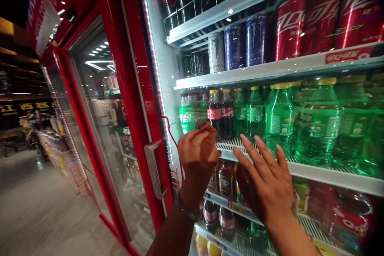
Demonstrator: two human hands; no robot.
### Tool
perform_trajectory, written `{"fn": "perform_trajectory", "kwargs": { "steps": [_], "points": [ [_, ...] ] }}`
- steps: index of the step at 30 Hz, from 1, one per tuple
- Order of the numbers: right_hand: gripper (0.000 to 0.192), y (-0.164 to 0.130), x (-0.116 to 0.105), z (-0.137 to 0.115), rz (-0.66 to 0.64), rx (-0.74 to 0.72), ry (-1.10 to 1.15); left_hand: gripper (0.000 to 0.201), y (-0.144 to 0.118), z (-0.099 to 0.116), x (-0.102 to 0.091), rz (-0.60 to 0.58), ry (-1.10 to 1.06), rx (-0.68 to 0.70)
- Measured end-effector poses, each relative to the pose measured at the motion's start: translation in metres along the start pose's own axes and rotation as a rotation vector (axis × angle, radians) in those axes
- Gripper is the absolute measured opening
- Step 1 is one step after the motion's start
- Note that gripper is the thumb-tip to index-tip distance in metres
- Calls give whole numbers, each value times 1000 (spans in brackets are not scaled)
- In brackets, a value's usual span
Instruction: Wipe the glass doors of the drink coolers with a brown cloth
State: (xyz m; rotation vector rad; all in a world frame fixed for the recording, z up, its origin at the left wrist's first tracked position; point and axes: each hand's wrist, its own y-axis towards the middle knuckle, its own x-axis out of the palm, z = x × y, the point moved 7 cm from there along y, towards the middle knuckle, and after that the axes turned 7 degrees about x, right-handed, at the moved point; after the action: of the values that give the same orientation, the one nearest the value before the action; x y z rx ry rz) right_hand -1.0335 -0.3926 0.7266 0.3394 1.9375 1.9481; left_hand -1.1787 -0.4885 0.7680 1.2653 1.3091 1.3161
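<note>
Green bottles (280, 120) on shelf (336, 176); right hand (267, 184) spread nearby.

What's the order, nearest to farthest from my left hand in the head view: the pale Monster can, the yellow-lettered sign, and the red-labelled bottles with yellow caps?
1. Red-labelled bottles: just above and beyond your left hand.
2. Pale Monster can: higher up, above those bottles.
3. Yellow-lettered sign: at the far left, in the background.
</note>
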Motion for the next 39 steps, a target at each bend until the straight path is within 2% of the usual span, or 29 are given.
{"fn": "perform_trajectory", "kwargs": {
  "steps": [2,3,7,10,13,15,17,19,21,23,25,27,30,32,34,36,39],
  "points": [
    [52,1,0,-3,2,1,-33,29,-1,-18,-5,53,-15,-79],
    [52,2,1,-5,6,12,-46,29,-4,-21,-6,57,-32,-71],
    [52,7,6,-13,50,84,-104,28,-29,-7,-8,-35,-142,93],
    [51,15,14,-22,89,156,-133,29,-36,-2,-6,-93,-242,114],
    [48,28,24,-35,115,211,-127,28,-14,-10,-3,-91,-262,195],
    [48,35,31,-43,115,219,-130,29,10,-26,-3,-44,-241,219],
    [50,40,37,-49,108,204,-151,32,29,-52,-4,23,-197,81],
    [53,40,41,-52,97,180,-174,34,33,-66,-6,56,-183,6],
    [54,37,43,-52,86,161,-185,34,21,-58,-7,45,-200,74],
    [53,34,43,-51,86,151,-185,28,0,-39,-7,18,-235,177],
    [50,32,43,-50,84,142,-181,26,-17,-27,-7,10,-287,167],
    [48,31,43,-50,73,134,-179,27,-21,-23,-6,-1,-305,164],
    [49,32,44,-51,43,130,-198,30,-1,-34,-6,5,-276,194],
    [50,33,44,-52,29,128,-208,33,15,-52,-8,40,-241,135],
    [51,33,44,-52,26,125,-210,34,20,-67,-10,52,-215,64],
    [51,34,43,-53,30,120,-212,33,12,-66,-13,44,-198,71],
    [50,34,43,-54,29,114,-215,30,-14,-48,-14,1,-214,172]
  ]
}}
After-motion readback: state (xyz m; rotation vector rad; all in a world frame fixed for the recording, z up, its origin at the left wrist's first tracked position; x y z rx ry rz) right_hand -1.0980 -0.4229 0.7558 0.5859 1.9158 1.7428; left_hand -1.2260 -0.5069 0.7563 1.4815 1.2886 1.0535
